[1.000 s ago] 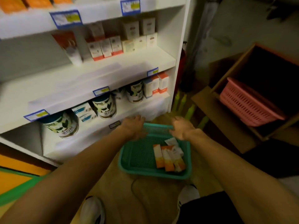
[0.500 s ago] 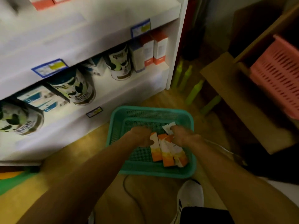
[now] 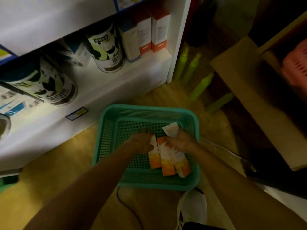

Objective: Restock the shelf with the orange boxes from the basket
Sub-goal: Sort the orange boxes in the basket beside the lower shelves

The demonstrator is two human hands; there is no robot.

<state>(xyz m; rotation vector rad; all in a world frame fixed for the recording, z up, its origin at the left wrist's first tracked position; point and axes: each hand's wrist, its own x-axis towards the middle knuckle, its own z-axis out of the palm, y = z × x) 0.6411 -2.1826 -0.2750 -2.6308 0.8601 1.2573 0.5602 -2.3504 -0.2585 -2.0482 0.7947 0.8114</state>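
A: Where are the hands?

B: Both are down in the teal basket [image 3: 106,133]. The left hand [image 3: 141,143] has its fingers curled against the leftmost of the orange boxes [image 3: 153,156]; whether it truly grips that box I cannot tell. The right hand [image 3: 181,141] is on the boxes beside it, and a pale box [image 3: 171,129] sticks up tilted just past its fingers; whether it holds that one I cannot tell either

A: And the boxes themselves?

B: Three lie side by side on the basket's mesh floor, toward its right half, long sides touching

A: What is the basket sitting on?

B: A yellowish wooden floor [image 3: 58,163], close to the base of a white shelf unit [image 3: 116,90]. A dark cable [image 3: 126,206] runs over the floor near the basket, and a white shoe [image 3: 192,208] is just behind its near right corner

A: The room around it?

B: Dim. The lowest shelf carries round tins [image 3: 108,52] with black and green print and upright white boxes with orange bases [image 3: 159,29]. A blue-edged price tag [image 3: 77,113] sits on the shelf's front edge. To the right of the unit stand green bottles [image 3: 192,67], then a wooden cabinet [image 3: 240,80] with a pink basket [image 3: 295,63] inside
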